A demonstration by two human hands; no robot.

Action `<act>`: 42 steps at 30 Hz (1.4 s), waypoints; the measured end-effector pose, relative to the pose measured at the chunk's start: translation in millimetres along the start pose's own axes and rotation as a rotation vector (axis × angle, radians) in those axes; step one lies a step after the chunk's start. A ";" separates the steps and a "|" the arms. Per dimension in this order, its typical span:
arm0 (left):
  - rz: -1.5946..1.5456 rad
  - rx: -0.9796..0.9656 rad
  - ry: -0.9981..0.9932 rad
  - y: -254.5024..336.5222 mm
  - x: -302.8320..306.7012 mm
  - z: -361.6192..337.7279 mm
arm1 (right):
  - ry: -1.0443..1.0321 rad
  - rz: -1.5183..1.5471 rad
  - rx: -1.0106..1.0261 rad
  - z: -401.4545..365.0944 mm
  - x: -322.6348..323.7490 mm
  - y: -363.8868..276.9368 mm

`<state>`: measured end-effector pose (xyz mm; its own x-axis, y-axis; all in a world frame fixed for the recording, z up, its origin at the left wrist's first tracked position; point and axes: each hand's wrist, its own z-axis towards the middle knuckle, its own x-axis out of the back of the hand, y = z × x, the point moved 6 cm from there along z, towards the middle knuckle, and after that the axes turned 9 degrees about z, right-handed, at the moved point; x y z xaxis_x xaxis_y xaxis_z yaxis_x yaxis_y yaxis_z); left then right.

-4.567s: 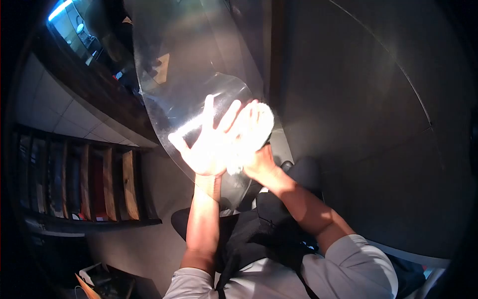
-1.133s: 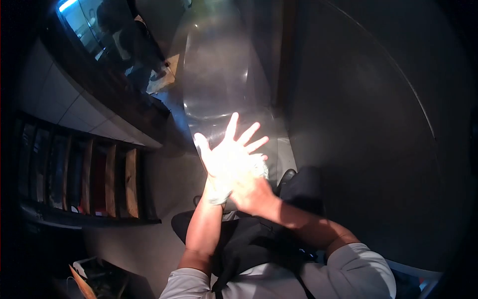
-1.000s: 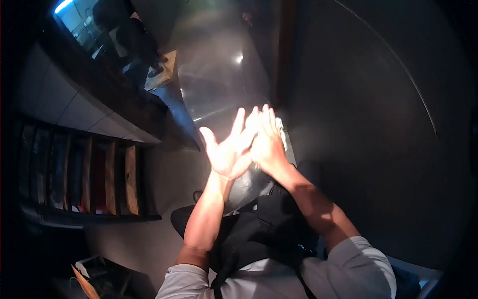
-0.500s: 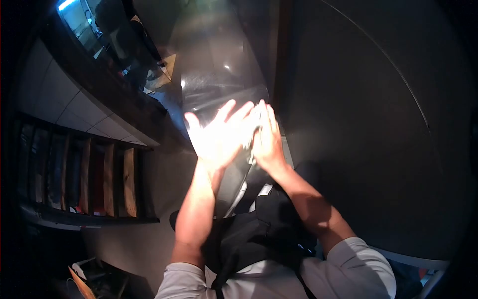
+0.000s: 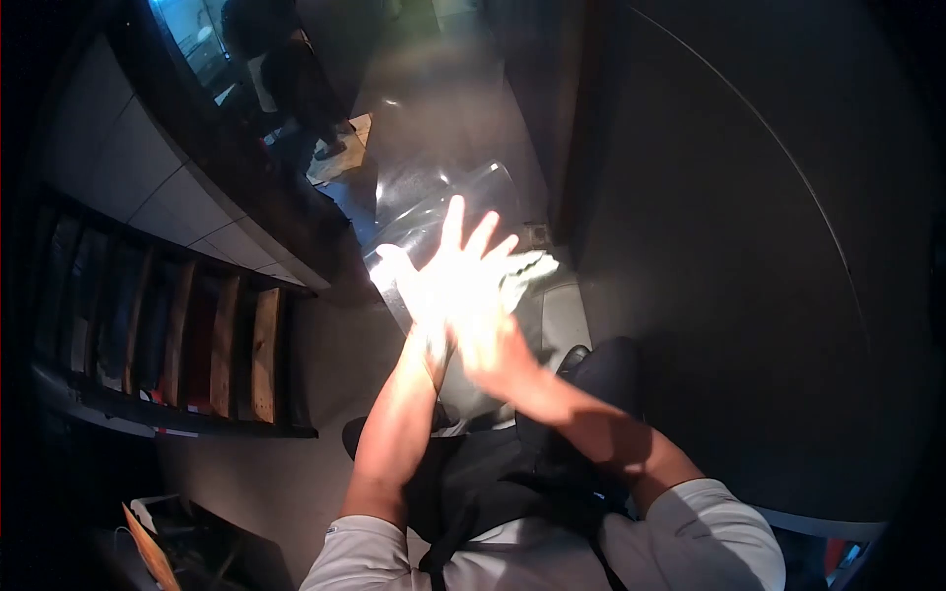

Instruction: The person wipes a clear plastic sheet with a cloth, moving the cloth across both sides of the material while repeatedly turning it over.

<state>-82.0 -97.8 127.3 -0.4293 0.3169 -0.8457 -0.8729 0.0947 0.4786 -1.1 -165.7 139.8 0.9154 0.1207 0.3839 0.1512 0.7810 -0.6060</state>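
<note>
My left hand (image 5: 429, 286) is turned palm up, thumb out to the left and fingers spread, washed out by bright light. A clear, shiny plastic sheet (image 5: 458, 185) shows around and beyond those fingers. Glare hides whether the palm touches it. My right hand (image 5: 483, 330) crosses over the lower part of my left hand and has a pale, crumpled cloth (image 5: 530, 274) in it. The cloth sticks out on the right side, and the right fingers are mostly lost in the glare.
On the left stands a dark slatted rack (image 5: 177, 335) with wooden slats. A large dark panel (image 5: 719, 256) fills the right side. A person (image 5: 296, 84) is in the bright opening at upper left. My knee (image 5: 606, 374) is below the hands.
My right hand has moved left and down, from beside my left hand to across it, and the cloth shows more. The clear sheet now appears tilted, with a corner up at the right.
</note>
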 end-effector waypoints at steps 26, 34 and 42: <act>0.064 0.216 -0.126 -49.3 -5.9 -18.9 | -0.136 -0.051 -0.007 18.3 -12.3 -11.0; -0.360 0.137 0.167 -57.6 -6.0 -35.0 | 0.088 0.037 -0.185 -5.6 40.0 82.6; 0.099 0.257 0.711 -42.8 32.8 -33.7 | 0.111 0.053 -0.112 -25.8 22.3 11.2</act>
<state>-66.6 -123.2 71.1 -0.6249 -0.3407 -0.7024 -0.7783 0.3420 0.5266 30.6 -170.1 123.6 0.9579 0.0867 0.2737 0.1363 0.7016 -0.6994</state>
